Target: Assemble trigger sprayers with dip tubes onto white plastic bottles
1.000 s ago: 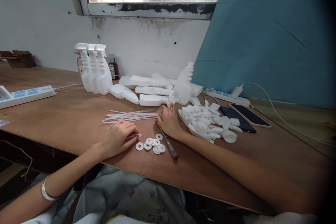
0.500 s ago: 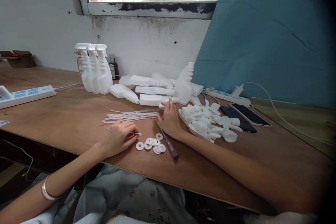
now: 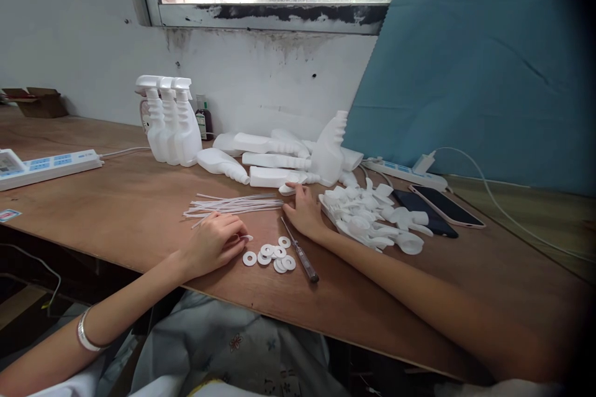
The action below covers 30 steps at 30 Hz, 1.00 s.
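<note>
- Where the left hand (image 3: 215,243) rests curled on the brown plywood table (image 3: 116,211), its fingertips pinch a flat white plastic washer (image 3: 246,238).
- Right hand (image 3: 305,211), fingers loosely spread, touches a white plastic cap (image 3: 287,188) beside lying white plastic spray bottles (image 3: 274,167); contents not visible.

No text, brand, number or sign could be read. Blue printed patches were seen on the white power strip (image 3: 49,165) at the left of the bench (image 3: 116,211), but their characters were too small to be made out. A label was seen on the small dark bottle (image 3: 203,121) behind the spray bottles (image 3: 170,121), and a sticker (image 3: 8,215) at the bench's left edge; both were illegible.
</note>
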Each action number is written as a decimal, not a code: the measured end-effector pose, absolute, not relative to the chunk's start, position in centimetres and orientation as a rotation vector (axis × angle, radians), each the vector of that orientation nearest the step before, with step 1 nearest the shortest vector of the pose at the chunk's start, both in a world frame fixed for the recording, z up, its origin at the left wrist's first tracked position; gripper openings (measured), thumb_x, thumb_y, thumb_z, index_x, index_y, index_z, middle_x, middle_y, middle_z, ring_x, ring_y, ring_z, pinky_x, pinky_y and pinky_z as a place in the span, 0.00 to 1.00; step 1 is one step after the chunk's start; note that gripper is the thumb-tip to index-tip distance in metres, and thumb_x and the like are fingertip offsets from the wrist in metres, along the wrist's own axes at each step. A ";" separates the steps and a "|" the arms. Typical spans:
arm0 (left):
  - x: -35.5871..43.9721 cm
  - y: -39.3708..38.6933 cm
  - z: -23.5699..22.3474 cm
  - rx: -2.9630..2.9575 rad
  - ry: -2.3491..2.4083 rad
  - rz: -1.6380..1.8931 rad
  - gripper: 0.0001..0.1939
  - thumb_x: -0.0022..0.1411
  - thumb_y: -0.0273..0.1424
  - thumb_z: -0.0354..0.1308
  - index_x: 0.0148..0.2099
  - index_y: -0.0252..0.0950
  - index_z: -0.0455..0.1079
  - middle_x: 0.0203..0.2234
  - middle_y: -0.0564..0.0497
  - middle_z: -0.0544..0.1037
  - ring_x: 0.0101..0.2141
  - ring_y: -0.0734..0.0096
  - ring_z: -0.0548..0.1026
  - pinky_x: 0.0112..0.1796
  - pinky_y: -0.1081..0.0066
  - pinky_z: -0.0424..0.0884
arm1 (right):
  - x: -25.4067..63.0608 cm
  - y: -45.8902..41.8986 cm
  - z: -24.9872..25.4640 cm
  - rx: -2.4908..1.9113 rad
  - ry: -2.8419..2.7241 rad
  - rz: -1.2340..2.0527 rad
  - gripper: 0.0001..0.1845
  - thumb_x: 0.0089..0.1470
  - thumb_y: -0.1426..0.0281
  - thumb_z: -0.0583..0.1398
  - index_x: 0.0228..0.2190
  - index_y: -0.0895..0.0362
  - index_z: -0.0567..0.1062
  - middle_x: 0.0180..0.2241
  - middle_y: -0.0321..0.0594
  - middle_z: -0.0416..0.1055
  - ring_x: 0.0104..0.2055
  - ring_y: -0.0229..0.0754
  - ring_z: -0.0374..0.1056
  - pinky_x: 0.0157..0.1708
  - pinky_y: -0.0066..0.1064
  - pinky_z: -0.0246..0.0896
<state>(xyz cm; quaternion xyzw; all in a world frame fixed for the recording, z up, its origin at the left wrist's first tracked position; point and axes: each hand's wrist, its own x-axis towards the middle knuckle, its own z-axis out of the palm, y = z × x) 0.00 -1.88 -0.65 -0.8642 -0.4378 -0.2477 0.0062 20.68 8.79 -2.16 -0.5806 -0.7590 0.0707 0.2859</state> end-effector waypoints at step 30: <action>0.1 -1.7 -0.7 -2.689 -1.431 -0.730 0.09 0.64 0.30 0.46 0.34 0.35 0.65 0.31 0.52 0.74 0.33 0.69 0.70 0.36 0.69 0.59 | 21.0 8.5 -2.2 -1.211 -1.961 0.295 0.10 0.49 0.64 0.58 0.31 0.55 0.65 0.34 0.38 0.71 0.35 0.42 0.67 0.35 0.33 0.59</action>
